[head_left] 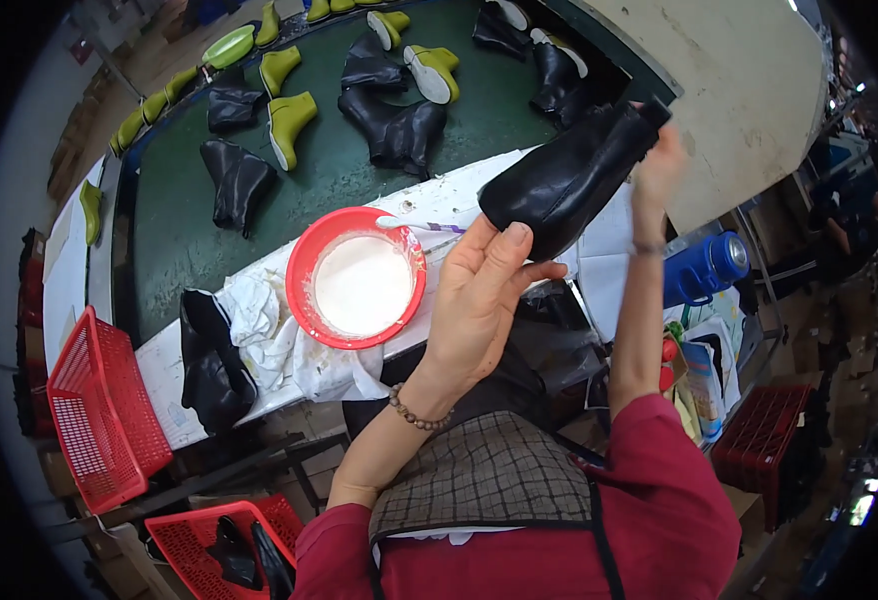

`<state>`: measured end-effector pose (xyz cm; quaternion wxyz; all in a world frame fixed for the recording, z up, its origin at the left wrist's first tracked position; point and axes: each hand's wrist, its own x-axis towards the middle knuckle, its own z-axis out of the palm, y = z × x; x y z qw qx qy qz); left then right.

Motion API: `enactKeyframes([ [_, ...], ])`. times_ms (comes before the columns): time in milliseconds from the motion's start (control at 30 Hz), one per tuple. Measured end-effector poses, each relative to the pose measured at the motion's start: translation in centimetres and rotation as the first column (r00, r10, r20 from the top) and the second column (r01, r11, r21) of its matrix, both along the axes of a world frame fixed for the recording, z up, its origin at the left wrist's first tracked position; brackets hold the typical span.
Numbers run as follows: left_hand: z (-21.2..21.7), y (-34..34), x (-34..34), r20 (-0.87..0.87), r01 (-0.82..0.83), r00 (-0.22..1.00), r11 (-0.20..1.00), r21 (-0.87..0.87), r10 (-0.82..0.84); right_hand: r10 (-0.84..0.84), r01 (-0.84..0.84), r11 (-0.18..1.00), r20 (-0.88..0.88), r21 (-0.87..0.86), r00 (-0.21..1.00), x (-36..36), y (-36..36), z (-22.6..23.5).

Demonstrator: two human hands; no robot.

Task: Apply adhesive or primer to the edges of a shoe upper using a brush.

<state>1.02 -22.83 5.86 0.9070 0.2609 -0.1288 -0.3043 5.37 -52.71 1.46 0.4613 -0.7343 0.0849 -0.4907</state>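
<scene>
A shiny black boot [566,185] is held up at a slant above the front edge of the bench. My left hand [481,295] is closed on its lower, rounded end, with the thumb on the near side. At its upper right end is my right hand [659,175], slightly blurred, with fingers curled round the far side and partly hidden. Left of my left hand stands a red bowl [302,318] of white, creamy liquid. A brush with a pale handle [424,226] rests across the bowl's rim.
A green belt [174,200] carries black boot uppers [239,185] and yellow-green shoe lasts [290,125]. White cloths [259,335] and another black boot [211,365] lie left of the bowl. Red baskets [109,420] stand at left. A blue bottle [701,268] is beside my right forearm.
</scene>
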Motion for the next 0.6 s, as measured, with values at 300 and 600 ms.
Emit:
enactKeyframes([
  [300, -0.9, -1.2, 0.6, 0.156, 0.075, 0.982, 0.98, 0.182, -0.104, -0.06, -0.249, 0.47, -0.312, -0.847, 0.948, -11.4, 11.7, 10.2],
  [600, -5.2, -1.1, 0.2, 0.39, -0.105, 0.921, 0.956, 0.273, -0.01, 0.156, -0.335, 0.736, -0.335, -0.588, 0.929, -11.0, 12.5, 5.2],
])
